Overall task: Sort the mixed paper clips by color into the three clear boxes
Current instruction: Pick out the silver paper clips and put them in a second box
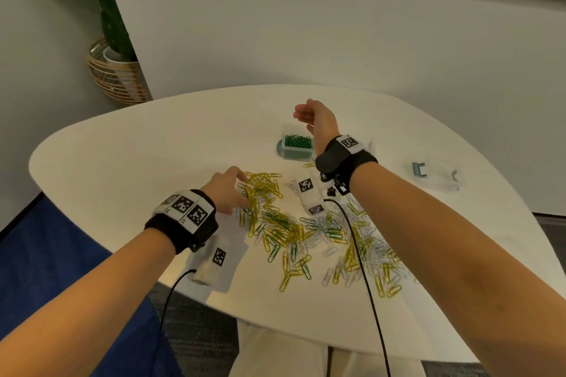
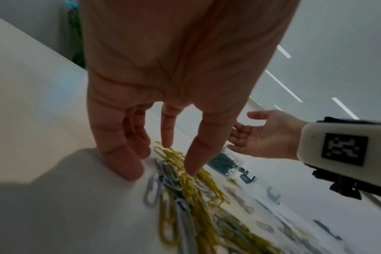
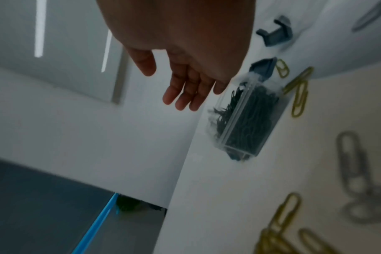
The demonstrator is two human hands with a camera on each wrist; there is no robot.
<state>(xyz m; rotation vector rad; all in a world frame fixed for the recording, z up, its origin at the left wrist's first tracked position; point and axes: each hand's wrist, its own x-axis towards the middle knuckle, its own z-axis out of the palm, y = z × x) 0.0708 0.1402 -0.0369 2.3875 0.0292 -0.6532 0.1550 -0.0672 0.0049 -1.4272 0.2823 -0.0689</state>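
Observation:
Yellow, green and white paper clips [image 1: 306,232] lie mixed in a wide spread on the white table [image 1: 137,156]. My left hand [image 1: 229,190] reaches down at the spread's left end. Its straight fingertips [image 2: 194,168] touch a bunch of yellow clips [image 1: 263,190] [image 2: 191,185], and the thumb rests on the table. A clear box [image 1: 297,148] [image 2: 225,163] [image 3: 244,120] full of green clips stands behind the spread. My right hand [image 1: 309,115] [image 3: 185,89] hovers just above and beyond that box, fingers relaxed, nothing in it.
A second clear box [image 1: 438,179] with blue-grey clasps lies on its side at the right of the table. A plant in a wicker basket [image 1: 116,76] stands on the floor beyond the far left edge. Black wrist cables [image 1: 361,254] trail over the clips.

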